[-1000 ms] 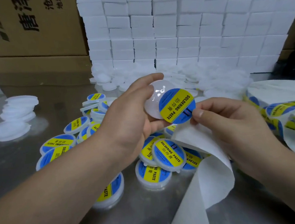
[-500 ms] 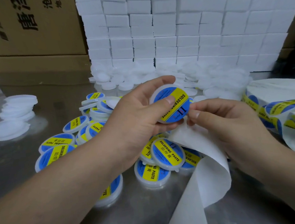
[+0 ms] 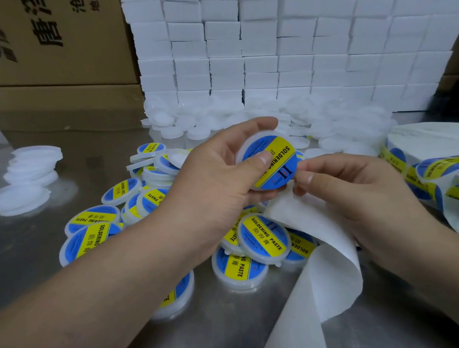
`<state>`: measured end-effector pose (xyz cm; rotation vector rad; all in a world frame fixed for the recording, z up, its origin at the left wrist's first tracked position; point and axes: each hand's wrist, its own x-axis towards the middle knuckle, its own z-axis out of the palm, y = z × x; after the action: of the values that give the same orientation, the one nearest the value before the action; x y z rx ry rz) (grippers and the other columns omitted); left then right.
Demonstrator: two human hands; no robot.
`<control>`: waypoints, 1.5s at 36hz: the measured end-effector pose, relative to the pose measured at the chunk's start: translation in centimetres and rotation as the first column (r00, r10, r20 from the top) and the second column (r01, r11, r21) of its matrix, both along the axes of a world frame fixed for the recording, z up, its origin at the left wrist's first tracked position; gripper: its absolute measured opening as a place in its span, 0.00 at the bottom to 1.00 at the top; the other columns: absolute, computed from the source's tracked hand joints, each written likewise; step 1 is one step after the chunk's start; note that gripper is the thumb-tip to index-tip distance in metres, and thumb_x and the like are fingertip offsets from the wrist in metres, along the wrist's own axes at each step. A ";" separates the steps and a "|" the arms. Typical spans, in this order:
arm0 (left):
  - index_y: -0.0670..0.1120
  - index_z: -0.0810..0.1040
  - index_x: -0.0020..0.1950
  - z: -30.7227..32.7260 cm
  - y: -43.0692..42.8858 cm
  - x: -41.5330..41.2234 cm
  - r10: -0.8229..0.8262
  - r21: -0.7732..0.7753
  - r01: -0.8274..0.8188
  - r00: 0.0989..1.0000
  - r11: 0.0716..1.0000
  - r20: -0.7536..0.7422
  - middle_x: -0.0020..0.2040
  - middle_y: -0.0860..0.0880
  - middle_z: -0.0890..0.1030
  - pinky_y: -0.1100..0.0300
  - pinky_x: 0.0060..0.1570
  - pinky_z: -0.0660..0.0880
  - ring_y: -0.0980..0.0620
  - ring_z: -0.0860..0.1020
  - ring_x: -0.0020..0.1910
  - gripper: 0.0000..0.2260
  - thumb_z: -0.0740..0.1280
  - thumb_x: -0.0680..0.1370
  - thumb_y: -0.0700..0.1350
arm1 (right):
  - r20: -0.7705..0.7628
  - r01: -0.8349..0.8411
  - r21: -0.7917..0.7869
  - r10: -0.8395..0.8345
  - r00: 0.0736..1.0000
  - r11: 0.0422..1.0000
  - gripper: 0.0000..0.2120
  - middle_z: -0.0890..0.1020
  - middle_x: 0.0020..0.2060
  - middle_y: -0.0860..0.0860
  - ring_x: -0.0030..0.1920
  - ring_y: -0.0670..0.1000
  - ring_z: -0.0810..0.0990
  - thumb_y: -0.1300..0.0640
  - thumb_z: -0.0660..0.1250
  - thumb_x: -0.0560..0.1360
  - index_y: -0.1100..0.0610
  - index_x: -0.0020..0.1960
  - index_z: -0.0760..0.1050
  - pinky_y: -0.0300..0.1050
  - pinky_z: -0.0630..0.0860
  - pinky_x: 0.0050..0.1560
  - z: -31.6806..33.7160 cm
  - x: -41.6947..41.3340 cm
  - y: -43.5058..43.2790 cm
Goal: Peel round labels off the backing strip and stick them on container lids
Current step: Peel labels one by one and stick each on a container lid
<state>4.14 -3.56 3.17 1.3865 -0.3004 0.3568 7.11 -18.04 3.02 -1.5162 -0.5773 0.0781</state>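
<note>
My left hand [image 3: 223,174] holds a round white lid [image 3: 241,152] above the table, thumb pressed on the blue and yellow round label [image 3: 277,167] stuck to its top. Just to the right, my right hand [image 3: 356,196] grips the white backing strip [image 3: 319,249], its fingertips close to the lid's lower right edge. The strip curls down from that hand to the table's front. Under both hands lies a pile of labelled lids [image 3: 263,239]. A strip with unpeeled labels [image 3: 442,168] runs in from the right.
Plain white lids [image 3: 329,127] are heaped at the back against a wall of stacked white boxes [image 3: 295,45]. A few more plain lids [image 3: 30,175] lie at the left on the steel table [image 3: 37,257]. Cardboard cartons [image 3: 48,45] stand at the back left.
The label went from my right fingers onto the lid. My left thumb came down on it and the lid turned a little. My right fingertips drew off the label.
</note>
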 end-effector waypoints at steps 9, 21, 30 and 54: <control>0.57 0.78 0.46 0.0 -0.5 -0.6 0.122 0.103 -0.140 0.978 0.985 0.169 0.39 0.59 0.82 0.66 0.39 0.78 0.58 0.82 0.42 0.19 0.61 0.77 0.32 | 0.082 0.096 -0.024 -0.094 0.992 0.995 0.13 0.81 0.26 0.44 0.28 0.38 0.77 0.59 0.67 0.71 0.49 0.31 0.83 0.28 0.71 0.29 -0.2 0.5 0.2; 0.58 0.75 0.48 0.6 -0.5 -1.2 0.186 0.104 -0.195 0.978 0.975 0.094 0.46 0.52 0.78 0.66 0.27 0.75 0.50 0.82 0.29 0.15 0.58 0.79 0.37 | 0.087 0.183 -0.023 -0.180 0.980 0.983 0.17 0.83 0.35 0.42 0.41 0.38 0.79 0.42 0.61 0.66 0.55 0.38 0.80 0.35 0.72 0.43 -0.8 1.8 -0.6; 0.64 0.75 0.51 -0.6 -1.1 -1.4 0.130 0.359 -0.136 0.991 0.923 0.040 0.37 0.57 0.80 0.65 0.29 0.73 0.54 0.80 0.29 0.11 0.61 0.73 0.49 | 0.531 0.226 -0.231 -0.072 0.844 0.946 0.18 0.77 0.33 0.57 0.35 0.53 0.74 0.49 0.59 0.72 0.64 0.37 0.73 0.53 0.71 0.39 -1.2 0.7 0.0; 0.66 0.69 0.53 -0.6 -0.4 -1.4 0.424 0.648 -0.523 0.847 0.553 0.322 0.42 0.56 0.79 0.62 0.43 0.70 0.60 0.74 0.43 0.09 0.55 0.74 0.59 | 0.493 0.248 -0.187 -0.128 0.860 0.950 0.22 0.81 0.35 0.55 0.40 0.50 0.78 0.47 0.54 0.74 0.61 0.38 0.80 0.48 0.75 0.46 -1.5 1.2 -0.2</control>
<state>2.76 -3.98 2.59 2.2525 -0.1578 0.8546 8.29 -18.21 1.55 -1.8420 -0.8276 -0.4051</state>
